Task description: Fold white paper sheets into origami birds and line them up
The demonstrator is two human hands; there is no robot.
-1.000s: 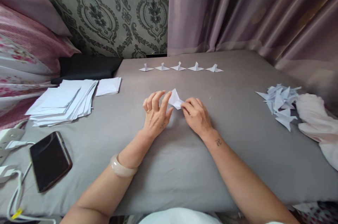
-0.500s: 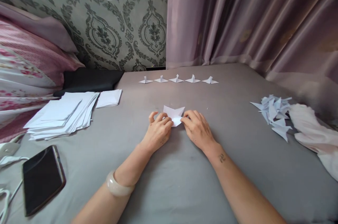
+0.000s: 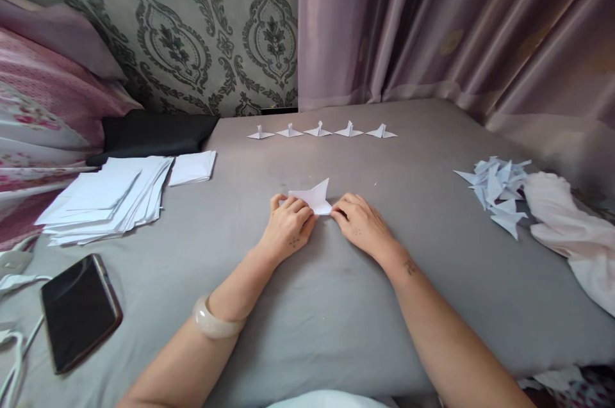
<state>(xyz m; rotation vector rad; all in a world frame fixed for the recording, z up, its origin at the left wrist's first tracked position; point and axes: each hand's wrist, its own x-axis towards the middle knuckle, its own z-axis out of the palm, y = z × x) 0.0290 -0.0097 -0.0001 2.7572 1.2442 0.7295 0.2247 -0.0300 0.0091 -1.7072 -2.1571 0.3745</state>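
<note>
A partly folded piece of white paper (image 3: 314, 198) stands between my hands on the grey sheet, one pointed flap rising to the right. My left hand (image 3: 289, 219) grips its left side, with the fingers closed over the paper and a pale bangle on the wrist. At its lower right corner, my right hand (image 3: 359, 221) pinches the edge between thumb and finger. My fingers hide part of the left end of the paper. Beyond it, several folded paper cranes (image 3: 319, 130) stand in a row.
To the left lie a large stack of white paper sheets (image 3: 103, 200), a smaller paper stack (image 3: 193, 168) and a phone (image 3: 81, 312) beside white cables. At right, a heap of folded paper pieces (image 3: 500, 184) touches a pale cloth (image 3: 557, 216). A curtain (image 3: 423, 24) hangs behind.
The paper has been turned and its two flaps now sit differently, the tall point at the right. Both hands keep hold of it. The view has tilted slightly downward.
</note>
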